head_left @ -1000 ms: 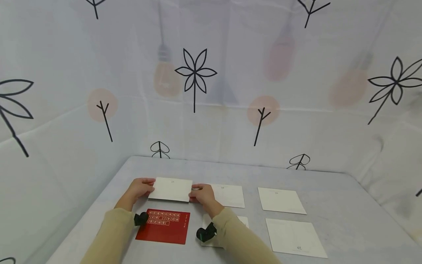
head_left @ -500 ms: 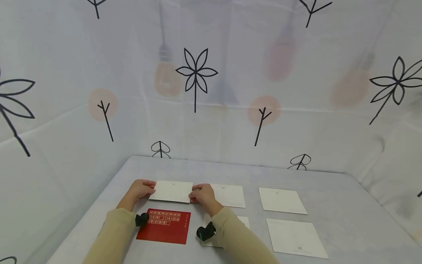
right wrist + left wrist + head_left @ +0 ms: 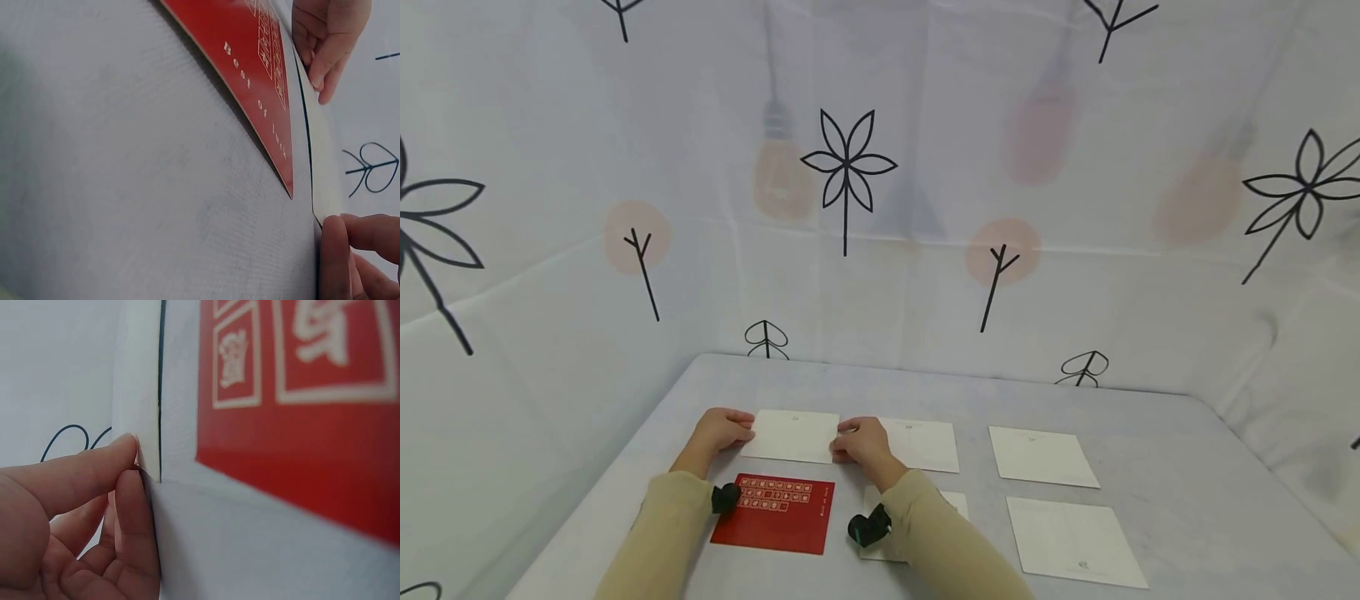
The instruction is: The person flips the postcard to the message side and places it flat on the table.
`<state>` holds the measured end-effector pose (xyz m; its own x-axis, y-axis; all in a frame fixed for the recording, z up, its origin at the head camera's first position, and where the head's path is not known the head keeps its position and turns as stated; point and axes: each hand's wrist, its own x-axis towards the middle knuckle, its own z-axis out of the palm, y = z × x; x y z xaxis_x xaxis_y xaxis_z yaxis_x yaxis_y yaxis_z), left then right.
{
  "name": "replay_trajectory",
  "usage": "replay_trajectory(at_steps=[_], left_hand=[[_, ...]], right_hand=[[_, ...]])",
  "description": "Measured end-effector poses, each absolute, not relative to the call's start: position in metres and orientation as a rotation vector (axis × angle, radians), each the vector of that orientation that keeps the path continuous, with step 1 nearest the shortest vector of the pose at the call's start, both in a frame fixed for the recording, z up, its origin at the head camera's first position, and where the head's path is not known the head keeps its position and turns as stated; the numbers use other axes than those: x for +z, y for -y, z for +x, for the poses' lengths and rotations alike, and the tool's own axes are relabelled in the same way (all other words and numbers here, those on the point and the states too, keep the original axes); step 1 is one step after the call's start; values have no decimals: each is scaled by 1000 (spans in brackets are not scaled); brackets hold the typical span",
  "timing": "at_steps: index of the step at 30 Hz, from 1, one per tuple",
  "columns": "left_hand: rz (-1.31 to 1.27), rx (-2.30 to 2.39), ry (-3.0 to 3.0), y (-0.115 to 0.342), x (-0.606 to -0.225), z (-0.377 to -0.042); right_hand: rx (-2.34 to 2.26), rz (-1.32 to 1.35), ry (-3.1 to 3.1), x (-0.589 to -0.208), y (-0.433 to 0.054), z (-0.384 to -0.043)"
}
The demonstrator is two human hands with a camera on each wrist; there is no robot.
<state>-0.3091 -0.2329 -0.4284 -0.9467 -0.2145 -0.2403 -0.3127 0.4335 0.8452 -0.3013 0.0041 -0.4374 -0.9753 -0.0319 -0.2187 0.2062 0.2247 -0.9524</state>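
A white card (image 3: 792, 436) lies flat, close over the table at the back left, between my two hands. My left hand (image 3: 721, 432) pinches its left end between thumb and fingertip; the left wrist view shows this hold at the corner of the card (image 3: 139, 381). At the opposite end my right hand (image 3: 862, 443) pinches the card's edge, with thumb and finger at the corner in the right wrist view. Just nearer me is a red card (image 3: 775, 529) with rows of small boxed characters, reading "Best of luck" (image 3: 259, 103) along one side.
To the right lie more white cards: one partly behind my right hand (image 3: 921, 446), one mostly under my right sleeve (image 3: 951, 502), and two farther right, a back one (image 3: 1041, 456) and a front one (image 3: 1071, 537). A printed white curtain (image 3: 887, 292) rises behind the table.
The white card between my hands has come down: its near edge stood raised over a dark shadow and now lies flat. Both hands have kept their hold and barely shifted.
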Motion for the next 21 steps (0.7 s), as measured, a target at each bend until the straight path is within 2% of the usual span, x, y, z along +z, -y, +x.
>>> replay_trajectory(at_steps=[21], left_hand=[[-455,1551,-2540,240,-429,-299]], right_hand=[[-1898,94,-2268,-434,-5,-289]])
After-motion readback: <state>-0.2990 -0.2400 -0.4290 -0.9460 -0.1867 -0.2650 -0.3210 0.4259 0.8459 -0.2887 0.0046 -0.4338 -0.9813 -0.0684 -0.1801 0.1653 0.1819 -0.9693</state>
